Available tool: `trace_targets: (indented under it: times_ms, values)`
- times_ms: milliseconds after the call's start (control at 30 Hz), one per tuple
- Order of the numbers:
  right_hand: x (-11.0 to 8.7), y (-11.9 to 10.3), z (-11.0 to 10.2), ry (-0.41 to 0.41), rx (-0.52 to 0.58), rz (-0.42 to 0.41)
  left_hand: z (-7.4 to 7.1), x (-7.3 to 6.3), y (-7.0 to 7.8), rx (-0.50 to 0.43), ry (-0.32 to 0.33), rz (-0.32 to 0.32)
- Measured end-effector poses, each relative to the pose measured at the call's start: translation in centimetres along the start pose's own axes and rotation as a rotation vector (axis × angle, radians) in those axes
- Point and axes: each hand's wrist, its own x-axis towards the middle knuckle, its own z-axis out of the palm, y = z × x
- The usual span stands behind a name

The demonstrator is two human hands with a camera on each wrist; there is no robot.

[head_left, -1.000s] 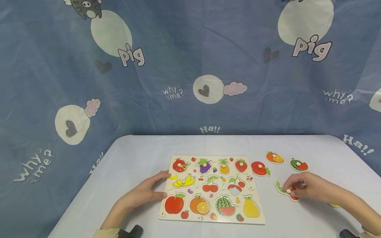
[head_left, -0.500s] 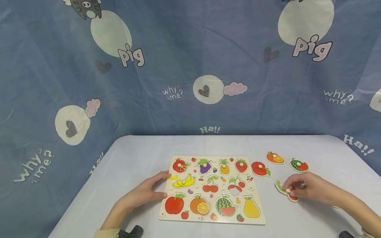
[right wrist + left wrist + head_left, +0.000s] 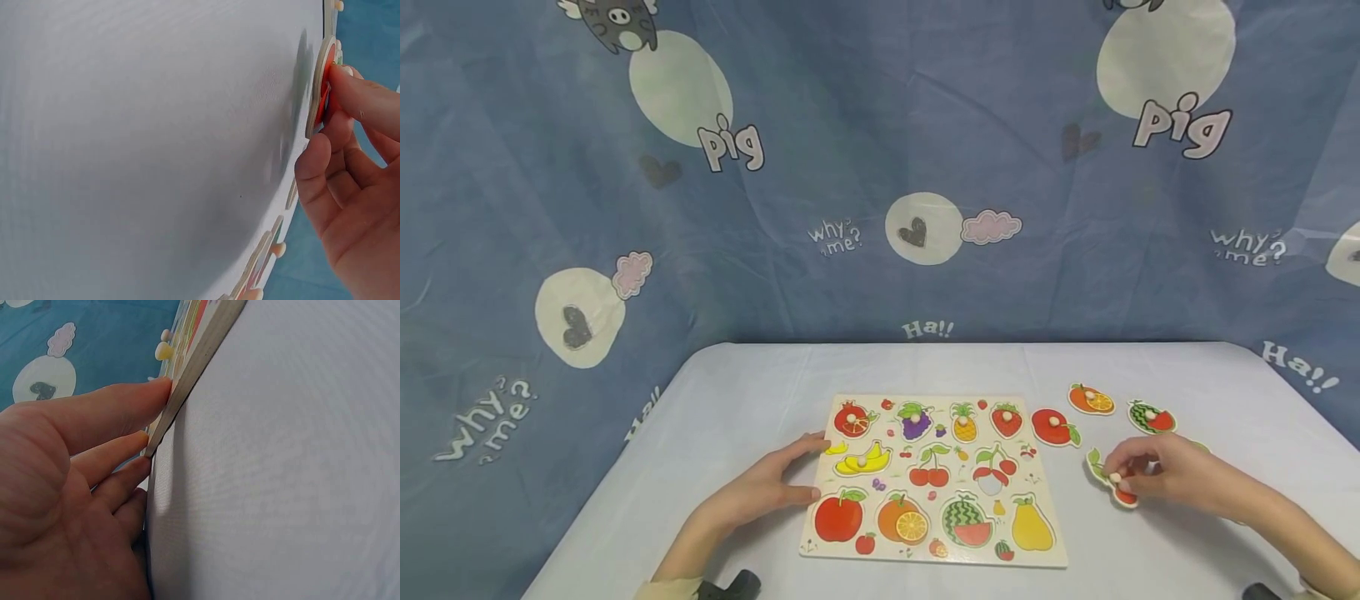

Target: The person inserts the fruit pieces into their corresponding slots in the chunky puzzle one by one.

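Observation:
A fruit puzzle board (image 3: 934, 492) lies flat on the white table. My left hand (image 3: 763, 483) rests at its left edge, with thumb and straight fingers touching the board's side (image 3: 187, 394) in the left wrist view. To the right of the board, my right hand (image 3: 1180, 471) pinches the small knob of a cherry puzzle piece (image 3: 1125, 497), red with green leaves. In the right wrist view the cherry piece (image 3: 322, 87) stands tilted on that view's edge, close to the tabletop; my fingers partly hide it.
Near the right hand lie a red apple piece (image 3: 1054, 427), an orange piece (image 3: 1092, 399) and a watermelon piece (image 3: 1152, 417). Another piece is mostly hidden behind the right hand. A blue printed cloth (image 3: 850, 300) hangs behind the table (image 3: 752, 383).
The right hand has moved slightly left toward the board, carrying the cherry piece along. The left hand stays at the board's edge. The head view has shifted a little.

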Motion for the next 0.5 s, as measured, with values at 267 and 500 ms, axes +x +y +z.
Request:
trace_targets:
  times_ms: [267,500]
  values:
    - [0.1,-0.7,0.4,0.019,-0.019,0.043,0.0,0.0,-0.1,-0.006,-0.003,0.012]
    - [0.7,-1.5,0.5,0.011,-0.015,0.026,0.0,0.0,-0.2,-0.007,-0.007,0.026]
